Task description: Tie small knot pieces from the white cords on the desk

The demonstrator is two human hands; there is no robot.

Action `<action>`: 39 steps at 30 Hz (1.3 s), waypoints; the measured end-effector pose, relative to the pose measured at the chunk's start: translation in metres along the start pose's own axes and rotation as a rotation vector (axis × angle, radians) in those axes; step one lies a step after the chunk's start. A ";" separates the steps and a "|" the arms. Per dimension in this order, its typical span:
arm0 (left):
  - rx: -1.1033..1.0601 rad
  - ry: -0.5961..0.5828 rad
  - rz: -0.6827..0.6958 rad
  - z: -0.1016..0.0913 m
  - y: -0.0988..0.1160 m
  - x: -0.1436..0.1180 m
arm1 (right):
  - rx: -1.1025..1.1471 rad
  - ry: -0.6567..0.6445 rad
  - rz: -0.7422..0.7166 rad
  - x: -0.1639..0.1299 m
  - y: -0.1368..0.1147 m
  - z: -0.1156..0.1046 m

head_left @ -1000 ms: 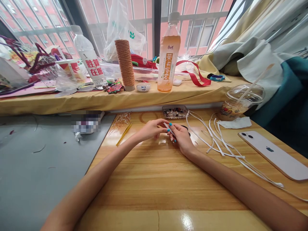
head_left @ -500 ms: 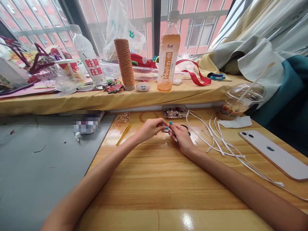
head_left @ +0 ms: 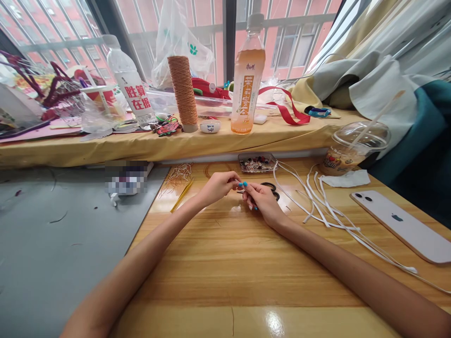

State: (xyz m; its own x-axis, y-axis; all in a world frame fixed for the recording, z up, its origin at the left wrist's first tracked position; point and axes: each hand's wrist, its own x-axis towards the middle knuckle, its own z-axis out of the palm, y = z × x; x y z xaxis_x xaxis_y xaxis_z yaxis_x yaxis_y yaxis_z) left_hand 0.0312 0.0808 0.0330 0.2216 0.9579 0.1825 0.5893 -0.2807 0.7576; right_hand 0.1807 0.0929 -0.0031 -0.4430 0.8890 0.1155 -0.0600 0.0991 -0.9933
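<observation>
My left hand (head_left: 222, 184) is above the wooden table, its thumb and index finger closed in a pinch. Opposite it, my right hand (head_left: 263, 201) pinches too, its blue-nailed thumb nearly touching the left fingertips. Whatever lies between the fingers is too small to make out. Scissors with black handles (head_left: 275, 194) lie on the table just behind my right hand, partly covered by it. A clear box of small beads or buttons (head_left: 258, 163) stands beyond both hands. White cords (head_left: 322, 206) spread over the table to the right.
A yellow pen-like tool (head_left: 182, 195) and a heap of thread scraps (head_left: 180, 174) lie left of my hands. At the right are a phone (head_left: 401, 225) and a plastic drink cup (head_left: 347, 155). Bottles and a cone of orange-brown thread (head_left: 183, 94) line the cloth-covered ledge.
My right hand has turned, and its thumb has dropped slightly leftward towards the left fingertips. The white strip seen between the hands before no longer shows clearly. More of the scissors' handles is visible.
</observation>
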 end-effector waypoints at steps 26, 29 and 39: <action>0.148 -0.089 0.086 -0.011 -0.014 0.003 | -0.173 0.128 -0.066 -0.001 0.001 -0.001; 0.362 -0.138 0.152 -0.019 -0.016 0.004 | -0.432 0.039 -0.118 -0.006 -0.005 0.002; 0.642 -0.006 0.022 -0.006 0.017 -0.003 | -0.569 0.116 -0.088 -0.007 -0.010 0.004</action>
State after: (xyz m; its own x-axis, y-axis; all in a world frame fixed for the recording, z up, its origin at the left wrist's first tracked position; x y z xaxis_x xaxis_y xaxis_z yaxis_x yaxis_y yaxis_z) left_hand 0.0360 0.0732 0.0489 0.2419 0.9518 0.1885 0.9321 -0.2819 0.2273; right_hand 0.1812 0.0836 0.0058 -0.3558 0.9065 0.2274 0.4114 0.3704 -0.8328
